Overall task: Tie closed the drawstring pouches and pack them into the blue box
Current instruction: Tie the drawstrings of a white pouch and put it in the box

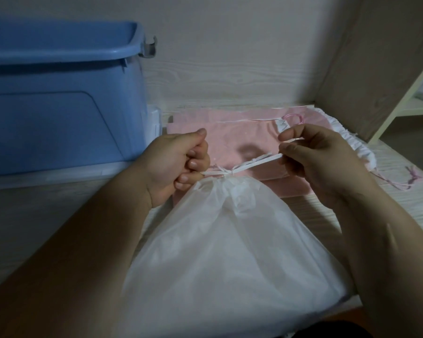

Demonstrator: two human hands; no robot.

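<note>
A white translucent drawstring pouch [234, 245] lies in front of me with its neck gathered at the top. Its white drawstring [251, 164] runs taut to both sides from a knot at the neck. My left hand [173, 167] grips the left end of the string, fingers curled. My right hand [320, 157] pinches the right end between thumb and fingers. Behind the pouch lie pink pouches [230, 135] stacked flat, with white ruffled tops and thin pink cords. The blue box [59, 93] stands at the left, open on top.
The work surface is pale wood-grain [400, 191] backed by a wall of the same finish. A wooden panel [381, 57] rises at the right, with a cream shelf frame [415, 93] beyond it. A loose pink cord [410, 178] trails on the surface at the right.
</note>
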